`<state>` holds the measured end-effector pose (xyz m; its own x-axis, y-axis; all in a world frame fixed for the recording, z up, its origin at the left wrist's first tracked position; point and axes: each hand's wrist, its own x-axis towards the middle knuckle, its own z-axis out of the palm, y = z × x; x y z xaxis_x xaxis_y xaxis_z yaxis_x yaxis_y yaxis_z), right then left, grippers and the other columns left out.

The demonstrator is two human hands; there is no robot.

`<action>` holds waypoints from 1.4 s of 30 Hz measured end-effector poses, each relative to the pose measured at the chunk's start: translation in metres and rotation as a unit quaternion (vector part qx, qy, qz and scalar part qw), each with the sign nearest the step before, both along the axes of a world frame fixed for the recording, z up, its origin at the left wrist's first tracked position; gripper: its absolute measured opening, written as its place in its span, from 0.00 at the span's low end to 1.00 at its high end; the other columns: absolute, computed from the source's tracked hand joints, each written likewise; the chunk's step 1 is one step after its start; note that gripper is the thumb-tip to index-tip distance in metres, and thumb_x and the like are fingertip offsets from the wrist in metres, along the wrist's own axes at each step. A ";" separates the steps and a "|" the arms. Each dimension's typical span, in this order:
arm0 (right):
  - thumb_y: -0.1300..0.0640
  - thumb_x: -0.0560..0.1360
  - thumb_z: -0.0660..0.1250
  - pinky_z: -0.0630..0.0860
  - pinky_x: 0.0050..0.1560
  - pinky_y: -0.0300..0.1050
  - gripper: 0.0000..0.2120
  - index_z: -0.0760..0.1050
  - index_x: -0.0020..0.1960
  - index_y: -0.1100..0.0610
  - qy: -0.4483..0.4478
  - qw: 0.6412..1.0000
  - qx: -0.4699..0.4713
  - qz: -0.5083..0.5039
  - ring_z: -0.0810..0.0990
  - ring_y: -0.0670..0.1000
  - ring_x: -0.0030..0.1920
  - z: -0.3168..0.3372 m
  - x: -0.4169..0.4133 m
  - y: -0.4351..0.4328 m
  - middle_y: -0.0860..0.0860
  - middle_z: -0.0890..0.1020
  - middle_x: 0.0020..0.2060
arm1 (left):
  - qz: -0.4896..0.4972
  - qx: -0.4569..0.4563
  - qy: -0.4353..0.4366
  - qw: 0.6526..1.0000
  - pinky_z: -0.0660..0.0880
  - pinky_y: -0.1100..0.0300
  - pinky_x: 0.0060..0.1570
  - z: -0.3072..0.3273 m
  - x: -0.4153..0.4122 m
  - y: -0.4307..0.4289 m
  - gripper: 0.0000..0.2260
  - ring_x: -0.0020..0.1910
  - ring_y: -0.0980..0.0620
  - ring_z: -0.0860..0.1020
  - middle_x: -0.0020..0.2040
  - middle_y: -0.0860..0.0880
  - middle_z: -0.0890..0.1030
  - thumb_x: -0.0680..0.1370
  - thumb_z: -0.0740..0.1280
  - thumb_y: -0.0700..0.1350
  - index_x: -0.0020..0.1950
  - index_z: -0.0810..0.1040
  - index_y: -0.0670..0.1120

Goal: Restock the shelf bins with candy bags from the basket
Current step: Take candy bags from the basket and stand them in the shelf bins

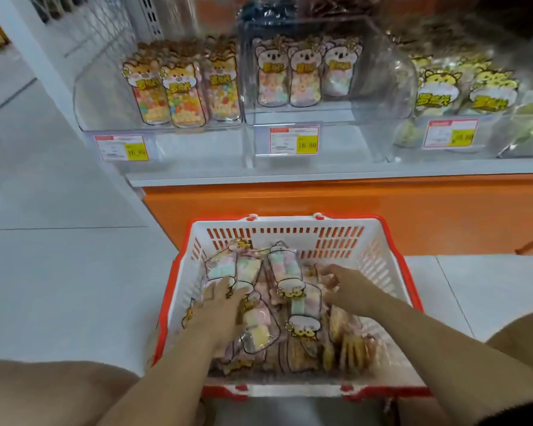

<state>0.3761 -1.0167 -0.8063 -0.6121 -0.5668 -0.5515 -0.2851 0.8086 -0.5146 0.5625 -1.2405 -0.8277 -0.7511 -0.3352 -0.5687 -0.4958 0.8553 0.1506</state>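
A red-and-white basket (290, 224) stands on the floor in front of the shelf and holds several candy bags (285, 267) with cartoon-animal headers. My left hand (225, 305) lies flat on the bags at the basket's left side, fingers spread and straight. My right hand (340, 284) reaches in from the right, its fingers slightly bent and touching the bags near the middle; motion blur hides any grip. On the shelf above, the left clear bin (105, 96) holds orange-topped bags (182, 93). The middle bin (379, 87) holds three koala-topped bags (303, 75).
A third bin at the right holds yellow-topped bags (462, 90). Price tags (293, 138) hang on the bin fronts. An orange shelf base (382, 204) stands right behind the basket. Grey floor tiles lie to the left, and my knees flank the basket.
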 end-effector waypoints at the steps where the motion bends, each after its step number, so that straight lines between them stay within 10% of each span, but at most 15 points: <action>1: 0.53 0.77 0.69 0.71 0.41 0.39 0.30 0.63 0.76 0.49 -0.009 0.999 0.027 0.017 0.74 0.49 0.48 -0.012 0.003 0.001 0.53 0.76 0.63 | -0.005 0.007 -0.021 1.000 0.53 0.38 0.77 -0.004 0.001 -0.001 0.37 0.80 0.37 0.44 0.82 0.47 0.39 0.78 0.68 0.58 0.81 0.48 0.61; 8: 0.35 0.68 0.70 0.77 0.59 0.53 0.50 0.48 0.80 0.43 -0.026 0.998 0.016 -0.048 0.76 0.57 0.65 -0.052 0.015 -0.019 0.51 0.71 0.72 | -0.006 0.016 -0.073 0.997 0.58 0.36 0.75 -0.014 0.000 0.001 0.41 0.80 0.35 0.40 0.80 0.48 0.31 0.78 0.69 0.56 0.81 0.43 0.62; 14: 0.30 0.58 0.70 0.80 0.56 0.58 0.51 0.58 0.77 0.44 -0.097 0.981 -0.053 -0.157 0.80 0.55 0.58 -0.077 0.001 -0.048 0.47 0.69 0.70 | 0.004 0.022 -0.076 0.997 0.61 0.37 0.72 -0.008 -0.003 0.006 0.39 0.80 0.35 0.40 0.80 0.47 0.31 0.79 0.68 0.55 0.81 0.44 0.61; 18: 0.44 0.73 0.74 0.73 0.62 0.49 0.40 0.61 0.77 0.57 -0.136 0.959 -0.041 -0.247 0.72 0.57 0.68 -0.072 0.010 -0.063 0.54 0.70 0.72 | -0.007 0.019 -0.079 0.997 0.61 0.38 0.72 -0.010 0.000 0.009 0.44 0.79 0.35 0.37 0.79 0.47 0.29 0.77 0.70 0.56 0.80 0.41 0.62; 21: 0.48 0.76 0.73 0.73 0.45 0.45 0.15 0.78 0.52 0.59 -0.154 0.959 -0.035 -0.237 0.79 0.52 0.45 -0.071 0.015 -0.066 0.54 0.80 0.47 | -0.018 0.001 -0.084 0.996 0.55 0.37 0.74 -0.016 0.003 0.010 0.48 0.79 0.35 0.36 0.79 0.45 0.29 0.76 0.71 0.58 0.80 0.36 0.62; 23: 0.50 0.76 0.72 0.70 0.37 0.43 0.17 0.70 0.36 0.56 -0.154 0.958 -0.044 -0.237 0.73 0.50 0.33 -0.069 0.016 -0.065 0.51 0.73 0.32 | -0.016 -0.018 -0.061 0.998 0.51 0.35 0.76 -0.021 0.003 0.009 0.48 0.79 0.36 0.38 0.80 0.45 0.34 0.75 0.70 0.62 0.80 0.36 0.61; 27: 0.59 0.76 0.70 0.71 0.36 0.46 0.09 0.70 0.42 0.57 -0.139 0.943 -0.108 -0.281 0.73 0.54 0.32 -0.056 0.006 -0.055 0.56 0.73 0.33 | 0.045 -0.062 0.060 0.995 0.51 0.38 0.77 -0.027 -0.008 -0.005 0.44 0.80 0.38 0.48 0.78 0.45 0.52 0.75 0.64 0.68 0.81 0.41 0.57; 31: 0.65 0.78 0.65 0.73 0.27 0.39 0.17 0.66 0.62 0.50 -0.111 0.940 -0.156 -0.282 0.80 0.51 0.27 -0.035 0.000 -0.047 0.62 0.83 0.41 | 0.077 -0.041 0.045 0.995 0.53 0.41 0.78 -0.033 -0.016 -0.018 0.48 0.80 0.39 0.49 0.82 0.44 0.43 0.73 0.65 0.70 0.82 0.42 0.53; 35: 0.62 0.78 0.65 0.81 0.44 0.43 0.08 0.82 0.51 0.55 -0.079 0.966 -0.139 -0.202 0.84 0.47 0.36 -0.021 -0.001 -0.049 0.50 0.85 0.36 | 0.048 -0.031 0.001 0.998 0.58 0.43 0.75 -0.034 -0.020 -0.030 0.52 0.80 0.38 0.51 0.82 0.45 0.41 0.71 0.67 0.72 0.82 0.40 0.53; 42: 0.61 0.74 0.69 0.78 0.47 0.34 0.10 0.80 0.44 0.45 -0.024 0.995 -0.077 -0.055 0.82 0.39 0.45 -0.002 0.007 -0.056 0.40 0.84 0.41 | 0.010 -0.074 0.061 0.995 0.72 0.47 0.66 -0.028 -0.024 -0.038 0.28 0.73 0.40 0.66 0.79 0.46 0.58 0.82 0.60 0.56 0.80 0.55 0.52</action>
<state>0.3831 -1.0727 -0.8082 -0.6505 -0.5771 -0.4937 -0.1704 0.7444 -0.6456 0.5382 -1.2785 -0.8560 -0.8042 -0.4237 -0.4168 -0.4980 0.8631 0.0835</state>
